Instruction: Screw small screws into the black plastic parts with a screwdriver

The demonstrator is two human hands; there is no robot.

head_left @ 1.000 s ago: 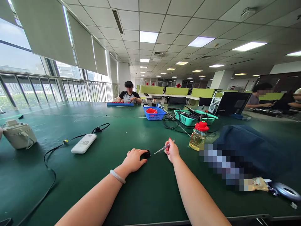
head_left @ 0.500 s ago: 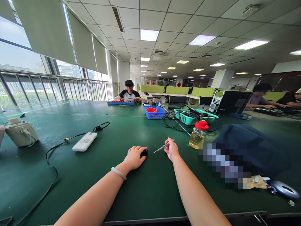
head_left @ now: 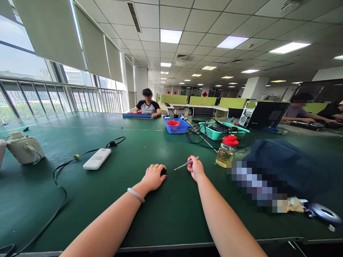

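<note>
My left hand [head_left: 153, 177], with a pale bangle [head_left: 135, 195] at the wrist, rests low over the green tabletop. Its fingers close around a small black object [head_left: 163, 172], mostly covered, so its kind is unclear. To the right, my right hand [head_left: 196, 167] grips a slim screwdriver [head_left: 182, 165] by its handle. The thin metal shaft points left, towards the black object, and its tip is apart from it. Beyond my right hand stands a glass bottle [head_left: 224, 155] of yellowish liquid with a red lid.
A white power bank [head_left: 97, 159] with a black cable lies left, near a beige container [head_left: 24, 148]. Ahead are a blue basket [head_left: 176, 129] and a teal basket [head_left: 213, 134] of cables. A dark blue bag [head_left: 284, 164] lies right. A person [head_left: 147, 106] sits across the table.
The fingers of my left hand have closed further over the black object, so less of it shows. My right hand still holds the screwdriver almost in the same place. The view has shifted slightly.
</note>
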